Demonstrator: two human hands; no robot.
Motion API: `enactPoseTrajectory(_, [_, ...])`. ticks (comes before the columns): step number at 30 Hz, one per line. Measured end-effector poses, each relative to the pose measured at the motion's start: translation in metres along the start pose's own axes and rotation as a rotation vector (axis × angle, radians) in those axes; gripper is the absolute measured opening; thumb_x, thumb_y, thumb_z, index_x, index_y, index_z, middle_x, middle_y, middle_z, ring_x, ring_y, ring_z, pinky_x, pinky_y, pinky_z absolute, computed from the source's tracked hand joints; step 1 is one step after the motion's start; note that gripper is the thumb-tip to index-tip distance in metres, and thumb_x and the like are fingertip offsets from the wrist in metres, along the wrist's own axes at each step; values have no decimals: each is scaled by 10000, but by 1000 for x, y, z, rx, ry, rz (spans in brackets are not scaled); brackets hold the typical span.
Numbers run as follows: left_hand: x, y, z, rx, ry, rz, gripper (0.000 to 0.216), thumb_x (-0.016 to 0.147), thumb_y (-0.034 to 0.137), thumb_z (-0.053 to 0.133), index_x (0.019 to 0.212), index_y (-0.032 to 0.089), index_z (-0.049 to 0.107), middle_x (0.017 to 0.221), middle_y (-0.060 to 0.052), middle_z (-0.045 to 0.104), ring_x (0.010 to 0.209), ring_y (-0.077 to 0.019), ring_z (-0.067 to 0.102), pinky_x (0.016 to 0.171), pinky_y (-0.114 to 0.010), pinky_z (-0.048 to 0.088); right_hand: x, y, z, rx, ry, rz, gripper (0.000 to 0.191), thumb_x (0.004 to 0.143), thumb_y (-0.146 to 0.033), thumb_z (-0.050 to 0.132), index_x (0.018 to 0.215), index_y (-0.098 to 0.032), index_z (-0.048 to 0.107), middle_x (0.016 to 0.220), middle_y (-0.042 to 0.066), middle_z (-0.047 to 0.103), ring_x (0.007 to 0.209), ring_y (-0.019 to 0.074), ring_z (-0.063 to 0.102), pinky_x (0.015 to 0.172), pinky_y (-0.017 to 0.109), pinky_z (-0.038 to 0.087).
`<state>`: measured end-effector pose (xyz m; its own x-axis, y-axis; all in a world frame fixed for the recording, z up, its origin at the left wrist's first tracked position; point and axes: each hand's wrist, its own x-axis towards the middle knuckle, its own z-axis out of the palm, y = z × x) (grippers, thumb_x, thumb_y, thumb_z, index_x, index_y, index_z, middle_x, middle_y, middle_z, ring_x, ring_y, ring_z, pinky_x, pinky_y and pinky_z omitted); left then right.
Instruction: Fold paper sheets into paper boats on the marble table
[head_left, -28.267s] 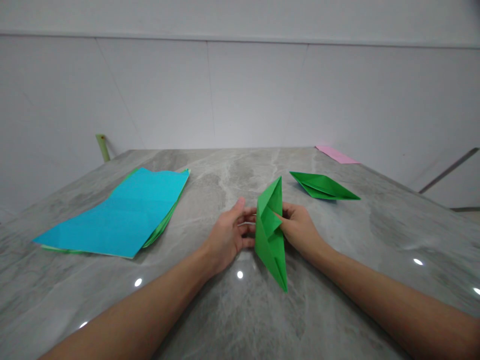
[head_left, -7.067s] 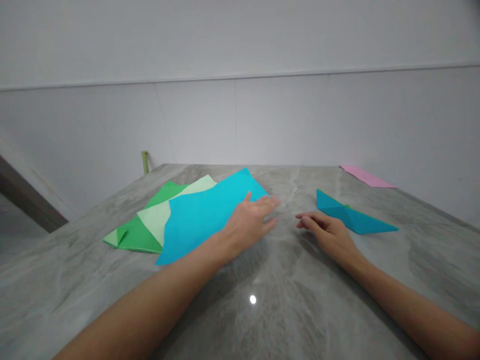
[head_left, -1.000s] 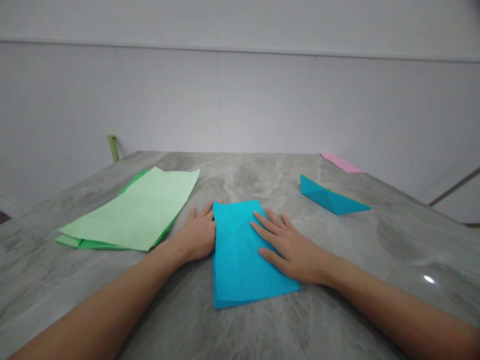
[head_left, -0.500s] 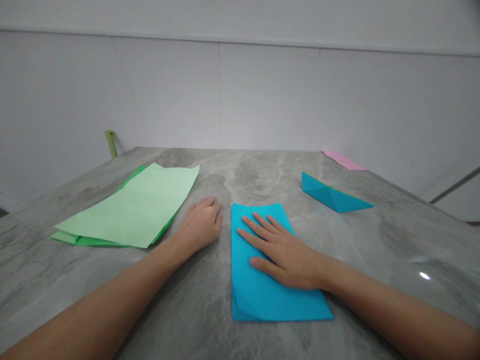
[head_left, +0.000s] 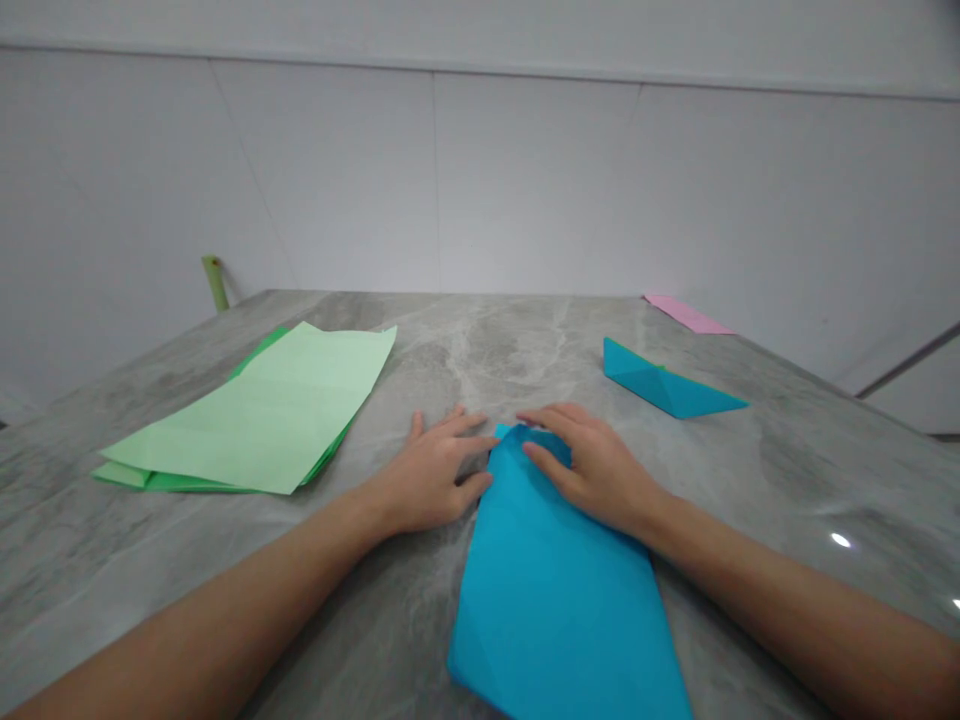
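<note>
A folded sheet of blue paper (head_left: 562,600) lies in front of me, its near part bulging up and running off the bottom of the view. At its far edge my right hand (head_left: 592,465) curls round the paper, fingers beyond the edge and thumb on top, with the top layer bent up there. My left hand (head_left: 435,475) rests on the table with fingers spread. Its forefinger and thumb touch the paper's left edge near the far corner.
Pale and darker green sheets (head_left: 255,420) lie stacked on the left of the grey marbled table (head_left: 480,350). A folded blue paper boat (head_left: 667,385) stands at the right. Behind it, pink paper (head_left: 690,315) lies by the table's far right edge. A white wall (head_left: 510,180) rises behind.
My right hand has gone from lying flat on the blue paper to curling round its far edge. My left hand has moved right to the paper. The paper has shifted nearer and risen.
</note>
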<state>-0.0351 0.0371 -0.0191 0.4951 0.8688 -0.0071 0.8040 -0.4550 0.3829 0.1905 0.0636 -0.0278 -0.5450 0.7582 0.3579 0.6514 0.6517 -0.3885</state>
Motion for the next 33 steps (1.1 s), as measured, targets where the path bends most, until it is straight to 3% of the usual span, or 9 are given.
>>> enactPoseTrajectory(3, [-2, 2, -1, -17, -28, 30, 499, 903, 294, 532, 1400, 272, 499, 1561, -92, 349, 1458, -395, 207, 1048, -795, 81, 1, 5, 2, -84, -25, 63, 376, 909, -301, 584, 1242, -130, 614, 1173, 145, 644, 1101, 286, 590, 985, 441, 449])
enactPoseTrajectory(11, [-3, 4, 5, -15, -32, 67, 553, 873, 269, 562, 1420, 270, 480, 1555, -107, 355, 1464, -390, 186, 1073, -769, 75, -3, -12, 2, -301, -120, 286, 381, 953, -412, 495, 1141, -108, 628, 1051, 183, 662, 919, 311, 665, 779, 399, 482])
enactPoseTrajectory(17, [-6, 11, 7, 22, 0, 106, 511, 866, 219, 530, 1377, 225, 525, 1511, -122, 421, 1437, -375, 275, 1093, -749, 109, -2, -14, 1, -180, -174, 267, 224, 954, -304, 507, 992, -131, 644, 922, 118, 723, 880, 259, 673, 769, 337, 443])
enactPoseTrajectory(21, [-7, 13, 7, 26, 9, 116, 499, 873, 278, 548, 1364, 193, 533, 1494, -143, 434, 1423, -389, 292, 1089, -745, 151, 1, -14, -1, -227, -138, 207, 227, 963, -284, 492, 851, -156, 642, 851, 92, 706, 864, 241, 654, 757, 321, 434])
enactPoseTrajectory(24, [-8, 15, 8, 52, 25, 127, 514, 891, 376, 559, 1369, 190, 524, 1483, -155, 442, 1415, -397, 298, 1082, -745, 171, 0, -21, -7, -381, -80, 292, 253, 971, -326, 478, 909, -145, 644, 932, 122, 700, 892, 268, 666, 747, 339, 451])
enactPoseTrajectory(27, [-9, 18, 10, 135, 37, 123, 506, 927, 382, 510, 1393, 187, 499, 1486, -160, 437, 1413, -406, 294, 1073, -755, 172, -4, -32, -12, -602, -134, 490, 422, 972, -469, 422, 946, -113, 646, 918, 186, 700, 805, 346, 695, 618, 379, 460])
enactPoseTrajectory(33, [-8, 21, 13, 286, 54, 120, 502, 973, 324, 398, 1453, 180, 430, 1489, -185, 419, 1399, -426, 308, 1070, -750, 186, -6, -41, -9, -591, -198, 507, 464, 966, -510, 408, 973, -102, 629, 844, 189, 725, 796, 351, 708, 631, 389, 480])
